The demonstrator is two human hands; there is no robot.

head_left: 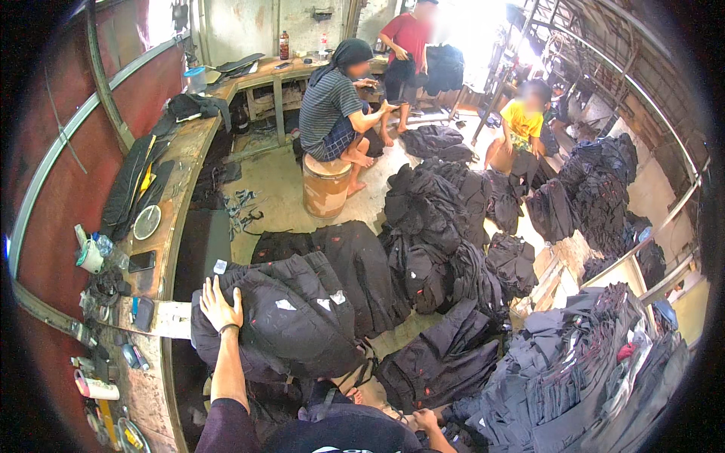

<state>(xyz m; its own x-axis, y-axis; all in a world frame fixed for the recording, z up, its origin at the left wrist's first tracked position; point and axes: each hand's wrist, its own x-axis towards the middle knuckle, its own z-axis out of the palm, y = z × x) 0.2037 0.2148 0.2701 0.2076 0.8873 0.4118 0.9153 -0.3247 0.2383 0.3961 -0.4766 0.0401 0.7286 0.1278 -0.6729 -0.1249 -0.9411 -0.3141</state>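
Garments (279,328) lie under splayed left hand (221,303) near cloth heaps (427,204); right hand's (428,419) grip unclear.

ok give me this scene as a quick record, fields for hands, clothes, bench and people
left hand: open, fingers spread, on the dark stack
right hand: beside the right pile; grip unclear
tags: white, on the dark stack
bench: wooden, at left, bearing a phone and a bowl
drum: brown, under a seated person in stripes
other people: one in red at the back, one in yellow near more dark clothes
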